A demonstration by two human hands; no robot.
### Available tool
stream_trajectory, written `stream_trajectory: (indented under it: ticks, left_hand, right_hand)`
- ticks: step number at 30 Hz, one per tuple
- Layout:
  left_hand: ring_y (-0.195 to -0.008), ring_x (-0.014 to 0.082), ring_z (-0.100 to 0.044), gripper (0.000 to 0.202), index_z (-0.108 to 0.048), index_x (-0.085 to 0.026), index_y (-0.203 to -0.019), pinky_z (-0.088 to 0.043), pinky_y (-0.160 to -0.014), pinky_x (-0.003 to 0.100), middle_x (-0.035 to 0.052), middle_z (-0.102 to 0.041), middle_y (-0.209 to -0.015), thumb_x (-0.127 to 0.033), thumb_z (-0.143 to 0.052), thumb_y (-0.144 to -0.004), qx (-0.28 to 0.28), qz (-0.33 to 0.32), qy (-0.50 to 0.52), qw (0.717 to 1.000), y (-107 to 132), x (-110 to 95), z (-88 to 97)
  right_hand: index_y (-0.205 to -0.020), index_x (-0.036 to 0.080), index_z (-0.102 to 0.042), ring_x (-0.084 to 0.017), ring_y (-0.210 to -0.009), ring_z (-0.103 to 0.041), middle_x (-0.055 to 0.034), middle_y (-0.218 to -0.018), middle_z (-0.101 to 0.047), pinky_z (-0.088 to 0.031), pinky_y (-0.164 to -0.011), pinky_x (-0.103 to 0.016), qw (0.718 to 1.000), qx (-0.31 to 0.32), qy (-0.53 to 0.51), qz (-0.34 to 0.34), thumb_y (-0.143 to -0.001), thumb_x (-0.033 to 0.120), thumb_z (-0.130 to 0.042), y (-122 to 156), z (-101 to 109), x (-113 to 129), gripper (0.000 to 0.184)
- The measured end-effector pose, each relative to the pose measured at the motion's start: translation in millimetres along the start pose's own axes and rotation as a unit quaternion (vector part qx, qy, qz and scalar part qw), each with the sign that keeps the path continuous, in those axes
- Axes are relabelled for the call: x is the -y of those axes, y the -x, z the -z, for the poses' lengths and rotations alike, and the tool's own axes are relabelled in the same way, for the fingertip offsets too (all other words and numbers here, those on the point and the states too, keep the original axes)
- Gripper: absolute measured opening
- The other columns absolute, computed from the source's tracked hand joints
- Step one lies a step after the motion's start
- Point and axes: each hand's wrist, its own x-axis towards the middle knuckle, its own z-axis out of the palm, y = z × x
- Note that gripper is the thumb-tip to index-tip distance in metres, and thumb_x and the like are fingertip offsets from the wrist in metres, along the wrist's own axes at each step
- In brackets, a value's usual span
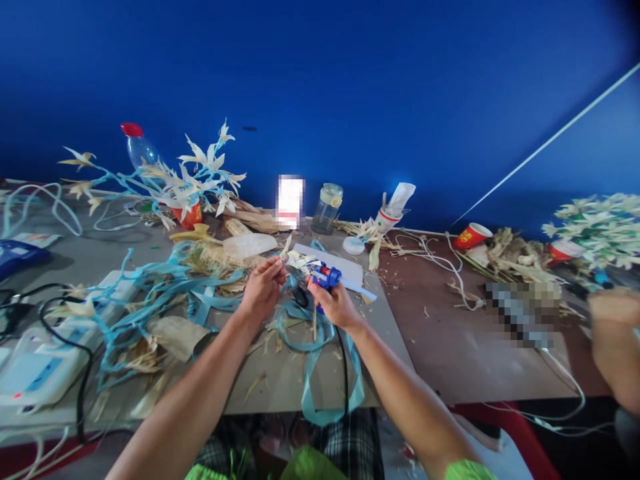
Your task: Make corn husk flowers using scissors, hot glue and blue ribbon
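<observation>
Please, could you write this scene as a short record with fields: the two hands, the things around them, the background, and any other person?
Left hand: grip pinches a small pale piece
Right hand: grip closed on a blue glue gun
Near the hands: pale sheet, blue ribbon
Left side: branches with pale flowers, bottle with red cap
Back: glass jar
Right side: red cup, dry husks
Background: blue wall
Other person: blurred hand at the right edge
</observation>
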Motion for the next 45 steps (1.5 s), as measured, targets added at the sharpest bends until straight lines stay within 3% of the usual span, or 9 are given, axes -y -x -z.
stream_trajectory:
  ticks: [12, 25, 28, 31, 33, 37, 40, 43, 45]
  left_hand:
    - [-0.051, 0.0058, -0.046, 0.024, -0.062, -0.014, -0.080, -0.040, -0.054, 0.020, -0.0039, -0.052, -0.058, -0.025, -0.075, -0.063, 0.005, -0.008, 0.004, 1.000, -2, 1, 2.8]
    - [-0.052, 0.0059, -0.048, 0.023, -0.062, -0.014, -0.080, -0.041, -0.055, 0.020, -0.0037, -0.053, -0.057, -0.020, -0.074, -0.062, 0.002, 0.015, 0.011, 1.000, 0, 0, 0.3]
    - [-0.050, 0.0054, -0.047, 0.022, -0.062, -0.014, -0.079, -0.040, -0.054, 0.019, -0.0041, -0.053, -0.055, -0.019, -0.075, -0.061, -0.005, 0.013, 0.019, 1.000, -1, 0, 1.2]
    - [-0.048, 0.0050, -0.046, 0.021, -0.062, -0.014, -0.076, -0.039, -0.052, 0.019, -0.0043, -0.052, -0.053, -0.018, -0.075, -0.060, -0.009, 0.007, 0.021, 1.000, -1, -1, 1.2]
    - [-0.046, 0.0045, -0.044, 0.020, -0.062, -0.014, -0.075, -0.038, -0.050, 0.019, -0.0046, -0.052, -0.053, -0.019, -0.074, -0.060, -0.015, 0.004, 0.016, 1.000, -1, -1, 0.9]
    - [-0.043, 0.0033, -0.040, 0.019, -0.062, -0.015, -0.075, -0.038, -0.051, 0.020, -0.0055, -0.051, -0.052, -0.020, -0.074, -0.062, -0.014, 0.002, 0.004, 1.000, 0, -1, 0.6]
    - [-0.043, 0.0033, -0.040, 0.019, -0.062, -0.015, -0.076, -0.041, -0.054, 0.021, -0.0055, -0.051, -0.052, -0.021, -0.074, -0.062, -0.001, -0.005, 0.009, 1.000, 1, -1, 0.5]
    - [-0.043, 0.0033, -0.041, 0.019, -0.062, -0.015, -0.076, -0.042, -0.056, 0.021, -0.0056, -0.052, -0.052, -0.021, -0.074, -0.062, 0.006, -0.007, 0.016, 1.000, 2, -2, 0.2]
    - [-0.043, 0.0031, -0.041, 0.020, -0.061, -0.016, -0.076, -0.042, -0.056, 0.021, -0.0058, -0.052, -0.052, -0.021, -0.074, -0.062, 0.005, -0.005, 0.019, 1.000, 3, -3, -0.1]
  right_hand:
    - [-0.076, 0.020, -0.057, -0.012, -0.056, -0.044, 0.0017, -0.060, -0.048, -0.038, -0.055, -0.025, 0.999, 0.031, 0.029, -0.002, -0.085, 0.049, -0.047, 5, -1, -5, 0.032]
    - [-0.088, 0.018, -0.056, -0.010, -0.052, -0.045, -0.0011, -0.072, -0.056, -0.044, -0.054, -0.027, 0.998, -0.032, -0.055, 0.005, -0.081, 0.052, -0.050, -1, 5, -2, 0.035]
    - [-0.092, 0.018, -0.056, -0.016, -0.069, -0.055, -0.0064, -0.085, -0.058, -0.048, -0.068, -0.032, 0.992, -0.104, 0.059, 0.041, -0.082, 0.046, -0.051, -3, 12, -5, 0.030]
    - [-0.086, 0.016, -0.057, -0.024, -0.094, -0.054, -0.0123, -0.097, -0.055, -0.046, -0.085, -0.038, 0.951, -0.177, 0.241, 0.075, -0.081, 0.038, -0.054, -7, 20, -7, 0.023]
    - [-0.085, 0.016, -0.057, -0.025, -0.096, -0.053, -0.0133, -0.097, -0.053, -0.046, -0.084, -0.038, 0.925, -0.196, 0.322, 0.045, -0.079, 0.036, -0.056, -9, 24, -11, 0.022]
    - [-0.095, 0.016, -0.058, -0.024, -0.087, -0.057, -0.0130, -0.102, -0.053, -0.048, -0.074, -0.035, 0.890, -0.180, 0.416, -0.046, -0.075, 0.038, -0.062, -10, 27, -19, 0.031]
    - [-0.099, 0.014, -0.059, -0.025, -0.086, -0.059, -0.0158, -0.106, -0.053, -0.046, -0.075, -0.037, 0.866, -0.145, 0.469, -0.093, -0.077, 0.037, -0.061, -9, 27, -23, 0.032]
    - [-0.104, 0.012, -0.060, -0.028, -0.094, -0.058, -0.0177, -0.111, -0.053, -0.044, -0.083, -0.042, 0.861, -0.125, 0.479, -0.116, -0.076, 0.037, -0.061, -9, 28, -24, 0.037]
    - [-0.110, 0.013, -0.058, -0.029, -0.102, -0.056, -0.0173, -0.114, -0.053, -0.042, -0.088, -0.044, 0.869, -0.144, 0.461, -0.105, -0.074, 0.034, -0.061, -9, 29, -23, 0.042]
